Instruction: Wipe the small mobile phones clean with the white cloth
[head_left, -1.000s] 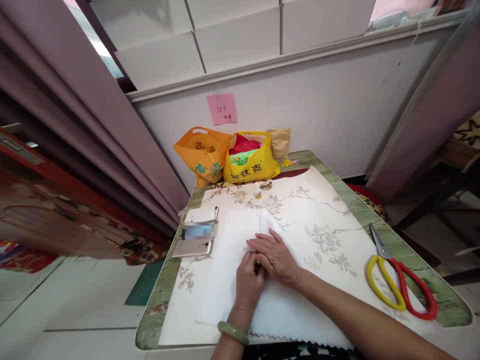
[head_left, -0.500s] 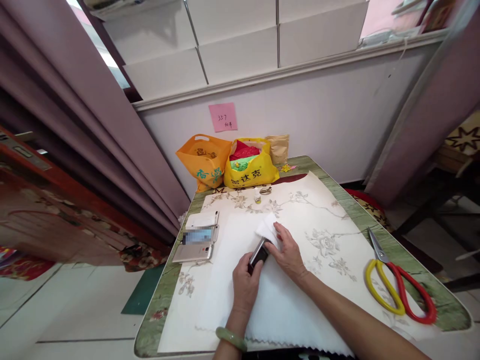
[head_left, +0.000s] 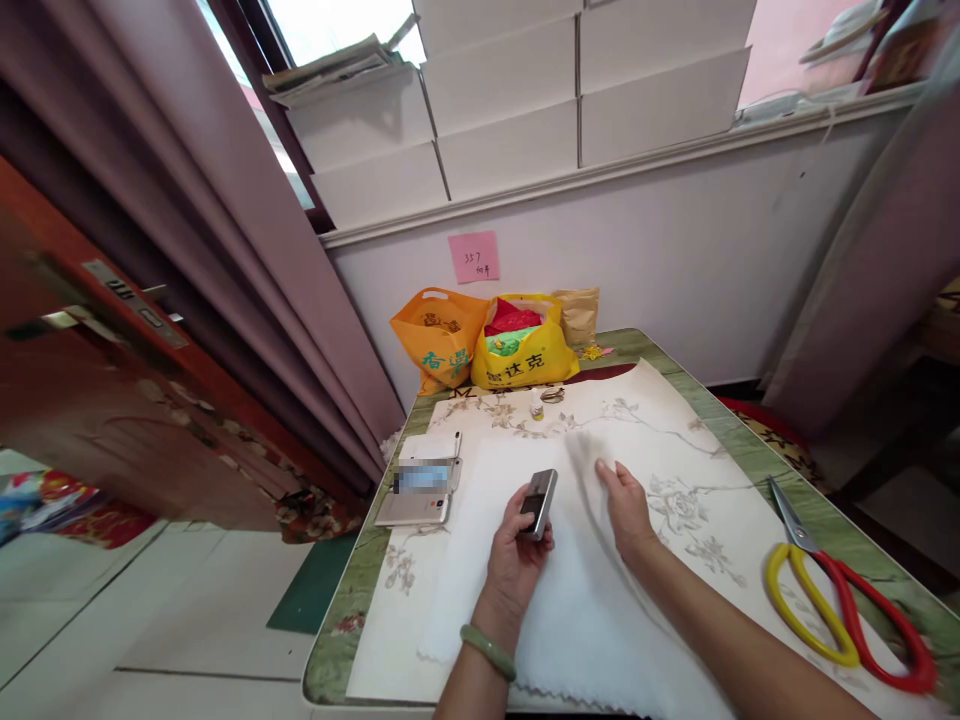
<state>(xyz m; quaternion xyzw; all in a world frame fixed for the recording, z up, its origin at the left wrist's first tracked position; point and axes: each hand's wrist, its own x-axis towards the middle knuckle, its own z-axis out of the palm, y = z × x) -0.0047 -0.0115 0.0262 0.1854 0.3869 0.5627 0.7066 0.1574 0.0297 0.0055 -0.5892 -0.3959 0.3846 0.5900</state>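
A small dark grey device with a black face is gripped in my left hand, tilted above the white cloth. A green bangle circles my left wrist. My right hand is to the right of the device, its thumb and fingers pinched on a blurred, lifted part of the white cloth. That cloth, with a zigzag edge, lies on a flower-patterned sheet over the table.
Scissors with yellow and red handles lie at the right. Several phones rest at the left. A small bottle and a coil lie near the orange bag and yellow bag at the back.
The device has been raised and turned in my left hand. My right hand has moved away from it to the right, drawing the cloth along. The camera view has shifted.
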